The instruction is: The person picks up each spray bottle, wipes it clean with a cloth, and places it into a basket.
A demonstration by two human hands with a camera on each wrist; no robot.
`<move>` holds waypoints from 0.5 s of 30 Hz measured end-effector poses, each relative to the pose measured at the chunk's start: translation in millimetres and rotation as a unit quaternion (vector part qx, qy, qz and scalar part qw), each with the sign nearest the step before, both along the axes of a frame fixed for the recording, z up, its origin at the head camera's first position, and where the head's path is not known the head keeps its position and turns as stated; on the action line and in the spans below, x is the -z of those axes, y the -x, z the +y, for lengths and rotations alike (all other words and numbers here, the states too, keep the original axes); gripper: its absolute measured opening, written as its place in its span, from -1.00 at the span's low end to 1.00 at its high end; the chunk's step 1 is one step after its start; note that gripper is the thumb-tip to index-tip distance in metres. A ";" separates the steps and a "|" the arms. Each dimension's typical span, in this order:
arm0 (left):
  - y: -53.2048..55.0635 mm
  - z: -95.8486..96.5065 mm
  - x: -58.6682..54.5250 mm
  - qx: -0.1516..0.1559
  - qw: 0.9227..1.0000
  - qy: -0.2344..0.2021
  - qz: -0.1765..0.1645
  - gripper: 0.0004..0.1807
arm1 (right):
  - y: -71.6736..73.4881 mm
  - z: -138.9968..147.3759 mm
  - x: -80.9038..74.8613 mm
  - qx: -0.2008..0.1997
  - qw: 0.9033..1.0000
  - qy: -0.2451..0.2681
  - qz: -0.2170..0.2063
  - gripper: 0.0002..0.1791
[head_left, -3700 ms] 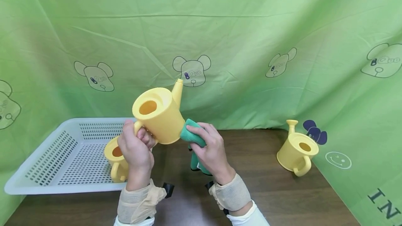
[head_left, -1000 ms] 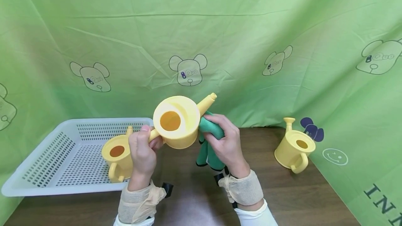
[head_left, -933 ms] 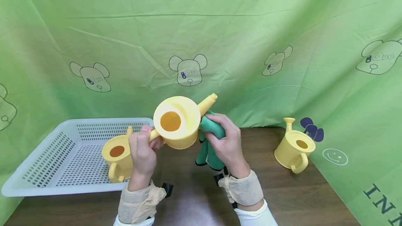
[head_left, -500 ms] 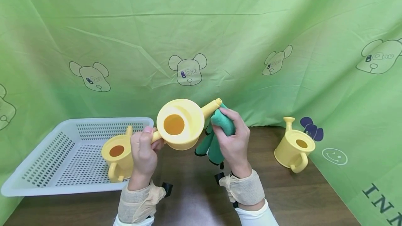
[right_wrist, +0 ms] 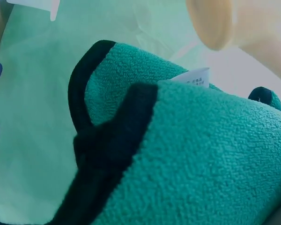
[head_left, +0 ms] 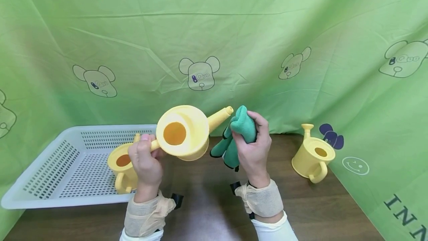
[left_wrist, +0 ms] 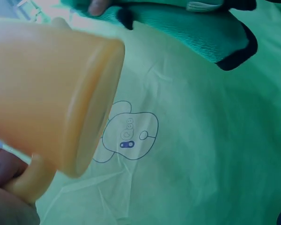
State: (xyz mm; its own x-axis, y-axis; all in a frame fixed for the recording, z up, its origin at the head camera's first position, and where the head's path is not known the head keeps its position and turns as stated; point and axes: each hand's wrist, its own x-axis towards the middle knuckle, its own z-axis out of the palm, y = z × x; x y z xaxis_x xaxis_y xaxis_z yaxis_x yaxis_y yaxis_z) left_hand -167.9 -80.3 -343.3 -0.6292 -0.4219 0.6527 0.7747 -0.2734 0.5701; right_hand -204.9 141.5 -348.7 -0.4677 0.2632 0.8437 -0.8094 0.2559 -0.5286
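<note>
My left hand [head_left: 146, 163] grips the handle of a yellow watering can [head_left: 197, 137], held up over the table. The can's spout tip points up to the right, without a sprinkler head. Its base and handle show in the left wrist view, with my left fingers [left_wrist: 7, 168] at the handle. A bunched green towel [head_left: 243, 125] with dark edging is pinched in my right hand [head_left: 255, 148], just right of the spout and apart from it. In the right wrist view the terry cloth [right_wrist: 201, 150] fills much of the frame, with a white label [right_wrist: 196, 77] showing.
A white perforated basket [head_left: 43, 151] stands at the left. A second yellow watering can [head_left: 125, 166] sits in it, partly behind my left hand. A third watering can [head_left: 312, 157] stands at the right on the wooden table [head_left: 301, 211]. A green curtain [head_left: 254, 29] closes off the back.
The towel has moved from the can's body along the spout and is now off its tip. The can has been tilted, its spout swinging rightward, and lately shifted slightly left.
</note>
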 end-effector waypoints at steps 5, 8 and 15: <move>-0.6 -4.9 -2.7 0.087 0.996 -0.036 -0.004 -0.55 | 0.2 6.9 -0.2 -0.024 0.999 -0.021 0.007 -0.47; -1.0 -6.8 -4.0 0.123 0.992 -0.025 -0.009 -0.50 | 0.6 11.7 0.3 -0.068 0.995 -0.068 0.010 -0.47; -2.0 -10.5 -8.1 0.186 0.980 -0.013 -0.069 -0.48 | 0.3 17.5 -0.7 -0.203 0.960 -0.194 -0.016 -0.49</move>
State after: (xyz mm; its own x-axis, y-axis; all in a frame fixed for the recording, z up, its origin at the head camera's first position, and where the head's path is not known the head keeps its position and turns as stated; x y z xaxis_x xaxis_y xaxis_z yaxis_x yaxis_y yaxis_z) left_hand -165.9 -90.9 -335.2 -0.8238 -0.1618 0.5434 0.5354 -0.5374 0.6516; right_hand -205.2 159.0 -348.0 -0.4933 -0.2778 0.8243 -0.8686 0.1066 -0.4839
